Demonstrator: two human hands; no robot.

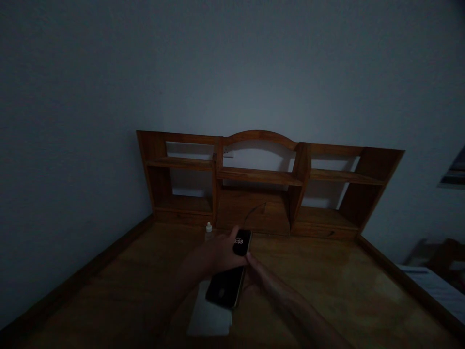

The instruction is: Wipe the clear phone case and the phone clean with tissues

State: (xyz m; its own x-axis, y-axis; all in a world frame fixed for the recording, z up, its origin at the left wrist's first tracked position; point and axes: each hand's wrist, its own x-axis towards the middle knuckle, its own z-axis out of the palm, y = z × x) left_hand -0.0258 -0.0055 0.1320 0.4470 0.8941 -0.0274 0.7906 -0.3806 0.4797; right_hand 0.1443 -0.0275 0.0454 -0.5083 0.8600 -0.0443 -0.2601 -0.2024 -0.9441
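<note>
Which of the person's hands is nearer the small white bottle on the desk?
Left. The left hand, holding the lit phone, is just right of the small white bottle. The right hand lies farther right.

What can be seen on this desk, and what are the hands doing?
desk: one, brown wood, fills the lower view
shelf unit: one, brown wood, at the desk's back against the wall
small bottle: one, white, before the shelf unit
lit phone: one, black, in the left hand
dark phone: one, black, below the hands
white sheet: one, under the dark phone
left hand: grip closed on the lit phone
right hand: touches the lit phone, grip unclear
</note>
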